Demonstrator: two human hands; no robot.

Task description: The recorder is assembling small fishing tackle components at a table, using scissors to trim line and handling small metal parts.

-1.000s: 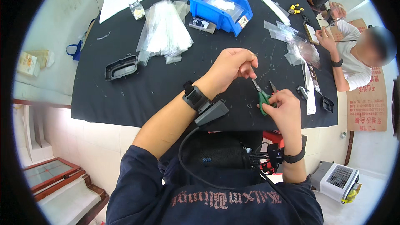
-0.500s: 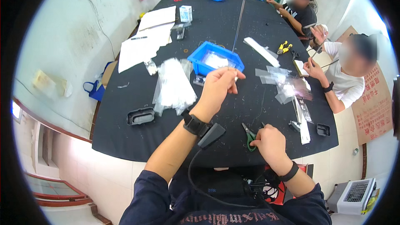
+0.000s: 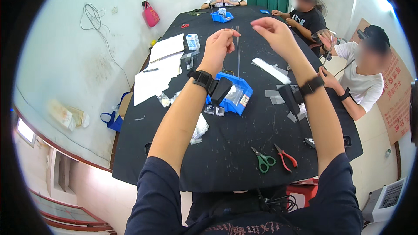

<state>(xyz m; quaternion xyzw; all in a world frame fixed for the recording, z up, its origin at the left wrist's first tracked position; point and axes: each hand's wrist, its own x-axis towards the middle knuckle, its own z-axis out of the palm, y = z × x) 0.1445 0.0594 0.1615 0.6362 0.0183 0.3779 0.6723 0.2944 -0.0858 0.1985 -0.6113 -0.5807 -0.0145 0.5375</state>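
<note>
My left hand (image 3: 220,48) is raised over the table beyond the near blue bin (image 3: 237,106). Its thumb and fingertips are pressed together, and what they pinch, if anything, is too thin to make out. Thin clear rods (image 3: 238,56) stand up from the bin's far side, close to those fingertips. To the right, my right hand (image 3: 278,37) is held up at a similar height, fingers stretched and thumb a little apart, with nothing visible in it. Green-handled scissors (image 3: 264,161) and red-handled pliers (image 3: 286,158) lie on the black tablecloth (image 3: 230,167) near the front edge.
White papers (image 3: 150,82) with a pen and a small box (image 3: 193,41) lie at left. A white strip pile (image 3: 271,70) and clear bags (image 3: 274,96) are at right. Another blue bin (image 3: 222,16) stands at the far end. Several people sit around the table.
My right hand has left the pliers by the scissors and risen far forward. My left hand has moved farther out and slightly left, still pinched. The view has shifted.
</note>
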